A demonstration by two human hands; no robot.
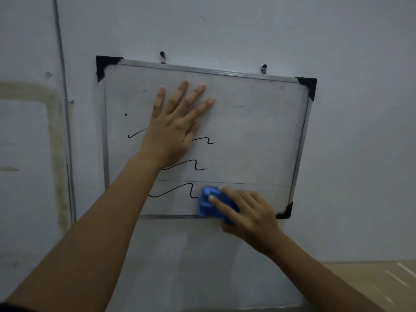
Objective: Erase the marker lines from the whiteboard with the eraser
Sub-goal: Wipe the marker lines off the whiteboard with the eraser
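Observation:
A whiteboard (258, 122) with a metal frame and black corner caps hangs slightly tilted on the wall. Three wavy black marker lines run across its left half: the top line (203, 139), the middle line (191, 165) and the bottom line (173, 191). My left hand (173, 129) lies flat on the board with fingers spread, covering part of the top line. My right hand (245, 212) presses a blue eraser (208, 204) against the board's lower edge, at the right end of the bottom line. The board's right half shows only faint smudges.
Two hooks (162, 56) (264, 68) hold the board to a pale wall. A vertical conduit (65, 109) runs down the wall at left. A tan surface (371, 280) shows at lower right.

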